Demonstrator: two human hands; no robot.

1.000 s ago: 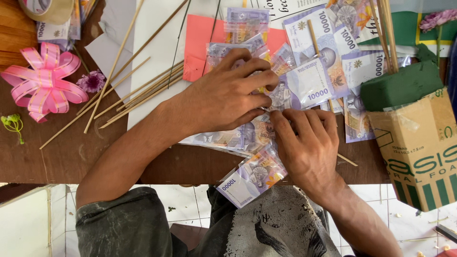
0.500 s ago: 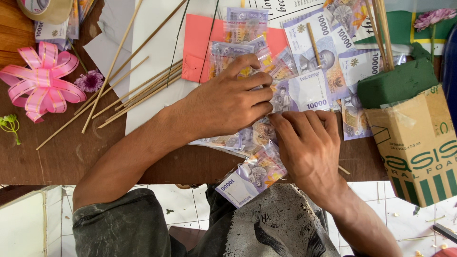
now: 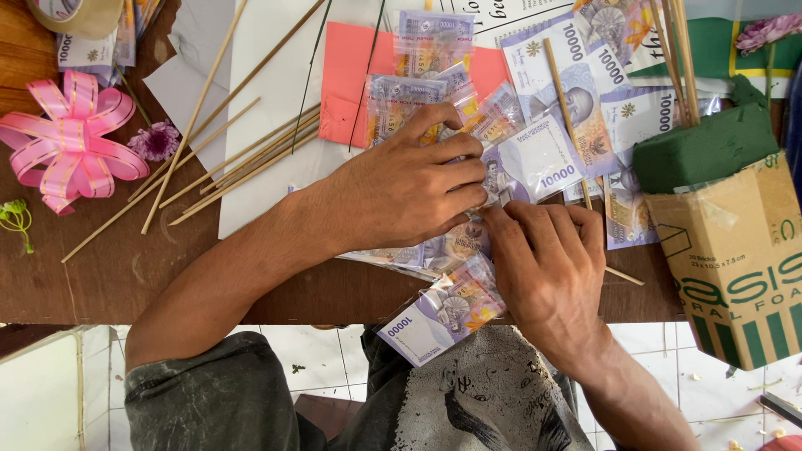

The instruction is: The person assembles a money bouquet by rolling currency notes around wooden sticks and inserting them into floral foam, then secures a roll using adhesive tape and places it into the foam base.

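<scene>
Left hand [image 3: 409, 196] lay flat, fingers together, pressing plastic-sleeved banknotes [image 3: 434, 242] on wooden table [image 3: 117, 276]. Right hand [image 3: 547, 267] pinched same pile, beside wooden skewers [image 3: 242, 159].

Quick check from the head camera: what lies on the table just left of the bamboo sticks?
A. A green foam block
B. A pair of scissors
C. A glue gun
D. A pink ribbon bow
D: the pink ribbon bow lies on the brown table left of the sticks; the green foam block is far to the right, on the cardboard box.
</scene>
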